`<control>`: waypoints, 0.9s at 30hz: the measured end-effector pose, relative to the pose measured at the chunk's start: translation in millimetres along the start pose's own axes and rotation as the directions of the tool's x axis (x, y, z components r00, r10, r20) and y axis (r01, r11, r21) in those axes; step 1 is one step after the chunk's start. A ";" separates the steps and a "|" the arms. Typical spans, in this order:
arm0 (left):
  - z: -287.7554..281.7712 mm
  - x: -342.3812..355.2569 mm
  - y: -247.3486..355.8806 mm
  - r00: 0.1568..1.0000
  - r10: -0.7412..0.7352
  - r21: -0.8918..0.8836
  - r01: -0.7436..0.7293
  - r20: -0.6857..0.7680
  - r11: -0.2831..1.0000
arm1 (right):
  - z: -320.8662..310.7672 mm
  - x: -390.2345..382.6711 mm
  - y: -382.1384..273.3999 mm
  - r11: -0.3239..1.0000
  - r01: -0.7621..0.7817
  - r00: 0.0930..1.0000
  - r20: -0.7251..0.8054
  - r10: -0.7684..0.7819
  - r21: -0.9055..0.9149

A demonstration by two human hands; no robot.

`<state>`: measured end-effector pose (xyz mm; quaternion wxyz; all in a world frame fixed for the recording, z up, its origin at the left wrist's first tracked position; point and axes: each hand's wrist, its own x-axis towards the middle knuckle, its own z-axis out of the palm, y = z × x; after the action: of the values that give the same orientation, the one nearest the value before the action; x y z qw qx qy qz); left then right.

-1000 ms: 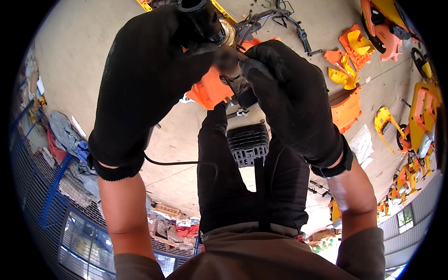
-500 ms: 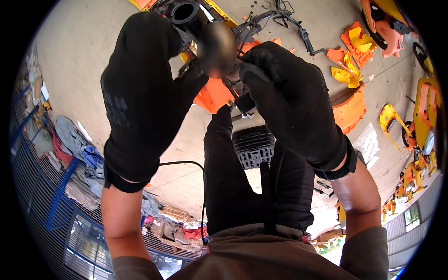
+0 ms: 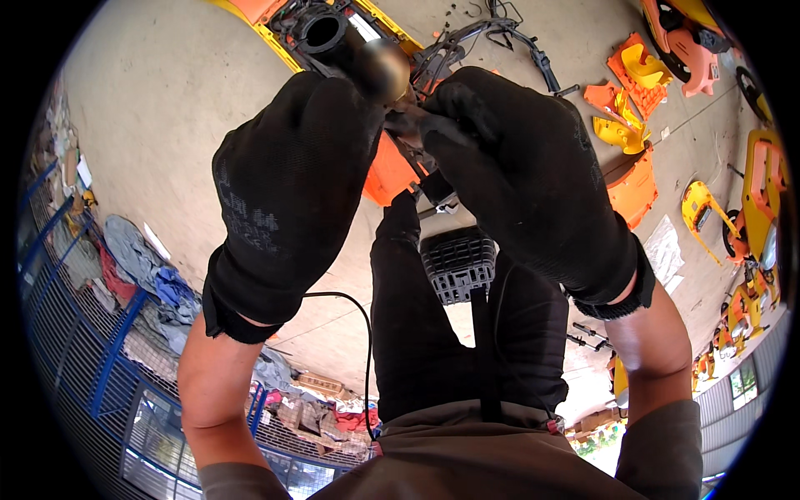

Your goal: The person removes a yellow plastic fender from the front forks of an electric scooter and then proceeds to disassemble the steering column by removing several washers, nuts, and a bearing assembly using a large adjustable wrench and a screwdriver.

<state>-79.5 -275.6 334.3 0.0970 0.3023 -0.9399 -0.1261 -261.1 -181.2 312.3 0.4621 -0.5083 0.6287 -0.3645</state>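
In a black work glove, my left hand [image 3: 296, 167] is closed, its fingertips beside a blurred round patch. My right hand [image 3: 521, 179], gloved the same way, is closed in a pinch just to the right. Between the fingertips shows a small brownish-grey piece [image 3: 404, 121], too blurred to name. Beyond my hands is a partly stripped vehicle body [image 3: 287, 37] with yellow edges and a round black opening [image 3: 325, 32]. An orange panel [image 3: 389, 173] shows below the hands, in front of my feet.
A black plastic crate [image 3: 458, 262] stands between my legs. Handlebars with cables [image 3: 537, 62] are at the far right of the body. Orange and yellow panels [image 3: 621, 117] lie on the floor to the right, with yellow vehicles beyond. Cloths [image 3: 137, 250] lie along a blue-framed mesh fence at left.
My left hand has moved right and closed, its thumb and fingers drawing together near my right hand. The right hand stays pinched, shifted only slightly.
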 end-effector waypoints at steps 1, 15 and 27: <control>-0.3 0.4 1.1 1.000 -0.018 -0.008 0.018 0.010 1.000 | 0.0 0.6 -1.0 1.000 -0.013 1.000 0.003 0.013 0.005; 3.8 -3.0 -2.0 0.999 -0.034 -0.034 0.033 -0.017 0.999 | -16.9 17.9 0.4 0.931 0.250 0.967 0.016 -0.255 -0.266; 12.0 -18.5 -5.4 0.920 -0.389 -0.405 0.370 0.036 0.836 | -8.2 4.7 11.6 0.935 -0.203 0.978 0.108 0.179 0.290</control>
<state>-64.9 -266.8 319.3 0.1528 0.4586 -0.8120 -0.3270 -272.6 -183.4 303.1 0.5916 -0.3830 0.5937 -0.3885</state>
